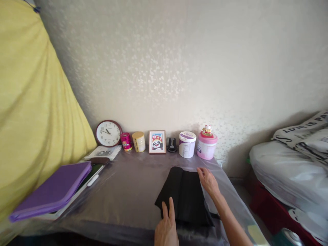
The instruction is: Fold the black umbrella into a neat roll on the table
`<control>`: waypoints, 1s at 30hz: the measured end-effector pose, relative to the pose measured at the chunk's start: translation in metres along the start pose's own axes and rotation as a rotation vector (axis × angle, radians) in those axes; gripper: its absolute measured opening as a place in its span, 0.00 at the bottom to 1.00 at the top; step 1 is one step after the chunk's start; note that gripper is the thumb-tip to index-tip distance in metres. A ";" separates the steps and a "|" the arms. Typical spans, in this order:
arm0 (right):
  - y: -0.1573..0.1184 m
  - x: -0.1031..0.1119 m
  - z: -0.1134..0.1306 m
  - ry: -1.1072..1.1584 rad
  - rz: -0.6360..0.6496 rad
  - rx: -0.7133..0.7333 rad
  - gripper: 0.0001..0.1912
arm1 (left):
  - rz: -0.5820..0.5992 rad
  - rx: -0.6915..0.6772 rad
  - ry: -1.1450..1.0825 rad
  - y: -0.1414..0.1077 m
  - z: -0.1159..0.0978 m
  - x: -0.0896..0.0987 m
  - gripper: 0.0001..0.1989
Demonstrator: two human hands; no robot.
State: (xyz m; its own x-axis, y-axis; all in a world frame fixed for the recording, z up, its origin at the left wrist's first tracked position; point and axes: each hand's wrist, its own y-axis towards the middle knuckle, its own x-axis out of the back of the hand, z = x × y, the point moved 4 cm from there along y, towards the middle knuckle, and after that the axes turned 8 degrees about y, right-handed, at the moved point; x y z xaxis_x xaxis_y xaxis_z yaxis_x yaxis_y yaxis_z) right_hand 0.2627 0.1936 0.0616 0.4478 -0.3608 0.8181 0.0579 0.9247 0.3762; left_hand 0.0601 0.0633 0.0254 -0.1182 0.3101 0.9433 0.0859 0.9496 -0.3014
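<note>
A black cloth-like item (188,194) lies spread on the plastic-covered table (123,191), with a crease running down its length. My left hand (167,222) rests at its near left edge, two fingers stretched out over the black material. At the item's far right corner is my right hand (208,181), its fingers drawn together at the edge; whether they pinch the material is too small to tell.
Along the wall stand a clock (109,133), a pink tin (126,141), a yellow-lidded jar (138,141), a framed panda picture (157,142), a black stand (172,145) and two tubs (187,145). A purple folder (53,188) lies left; bagged items (284,171) sit right.
</note>
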 end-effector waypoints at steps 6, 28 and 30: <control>-0.084 0.001 -0.006 0.277 0.047 -0.214 0.21 | -0.041 0.004 0.066 -0.001 -0.002 -0.003 0.46; -0.040 -0.079 0.102 1.175 0.267 -0.208 0.17 | 0.007 0.007 -0.029 0.004 -0.003 -0.007 0.42; -0.039 -0.089 0.102 1.112 0.273 -0.170 0.16 | -0.006 0.005 -0.043 0.006 -0.001 -0.007 0.40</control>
State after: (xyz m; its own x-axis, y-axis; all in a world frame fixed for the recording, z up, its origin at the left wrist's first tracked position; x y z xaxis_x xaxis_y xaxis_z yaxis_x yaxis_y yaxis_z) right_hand 0.1293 0.1775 0.0191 0.9967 0.0810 -0.0031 -0.0801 0.9903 0.1138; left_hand 0.0628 0.0662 0.0170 -0.1614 0.3055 0.9384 0.0804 0.9518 -0.2960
